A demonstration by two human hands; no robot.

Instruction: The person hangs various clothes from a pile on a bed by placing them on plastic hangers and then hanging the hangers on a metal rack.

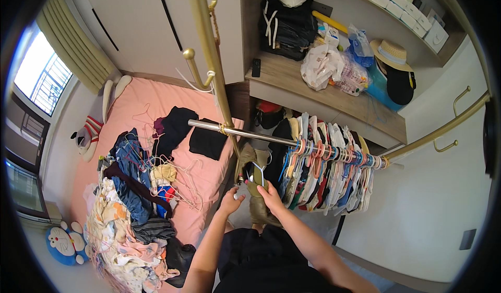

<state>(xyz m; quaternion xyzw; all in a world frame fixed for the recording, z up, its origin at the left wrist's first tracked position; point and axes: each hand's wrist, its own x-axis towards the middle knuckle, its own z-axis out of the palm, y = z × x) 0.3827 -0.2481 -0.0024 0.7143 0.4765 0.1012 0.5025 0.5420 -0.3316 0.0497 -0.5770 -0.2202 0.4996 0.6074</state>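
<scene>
My right hand [269, 197] grips an olive-green garment [256, 189] with brownish, fur-like parts, which hangs below the near end of the rail. A pale hanger [261, 172] shows at its neck opening. To the left of the garment is my left hand [231, 201], thumb and fingers apart, with nothing plainly in it. A small white spot shows at its fingers; I cannot tell what it is. The metal clothes rail [258, 135] runs above both hands. Many garments on coloured hangers [332, 152] crowd its right part.
At left, a bed with a pink sheet [188, 226] bears a heap of clothes [121, 230], loose wire hangers [191, 191] and folded black clothes [207, 138]. A gold stand post [215, 58] with hooks rises ahead. Bags [321, 66] and a straw hat [391, 54] rest on a wooden counter [282, 72].
</scene>
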